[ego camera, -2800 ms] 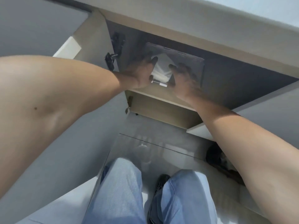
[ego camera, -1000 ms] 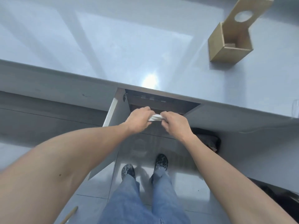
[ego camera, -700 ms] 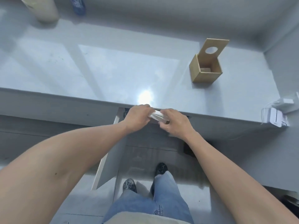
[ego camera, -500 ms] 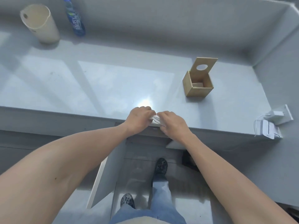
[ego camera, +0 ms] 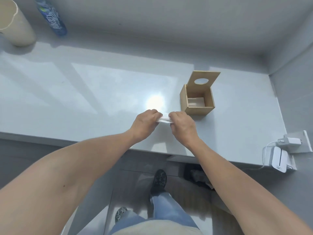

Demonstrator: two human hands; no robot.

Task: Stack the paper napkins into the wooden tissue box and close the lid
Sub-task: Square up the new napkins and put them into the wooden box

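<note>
Centrally, both hands hold a thin white stack of napkins [ego camera: 164, 119] over the pale grey table [ego camera: 84, 99]. Left hand [ego camera: 146, 124]: knuckles up, fingers [ego camera: 153, 114] curled and clamped on the stack's left end. Right hand [ego camera: 183, 127]: fingers [ego camera: 176, 116] likewise clamped on the right end. Only a narrow band of the napkins shows between the two hands, which nearly touch; whether the stack rests on the table or is held just above it cannot be told.

Just beyond and to the right of the right hand stands the wooden box [ego camera: 197, 102], upright on the table and apart from the hands. Its lid [ego camera: 204, 80], pierced by a round hole, stands open, tilted back from the far edge. A pale flat layer lies on the box floor; what it is cannot be told.

Far left corner of the table: a beige cup [ego camera: 16, 26] and, beside it, a blue-labelled bottle [ego camera: 52, 17] against the wall. Right edge: a wall socket with a white plug [ego camera: 291, 142] and a white device [ego camera: 279, 159] on its cable. Below the table edge: jeans [ego camera: 166, 211] and two dark shoes [ego camera: 158, 181] on the tiled floor.
</note>
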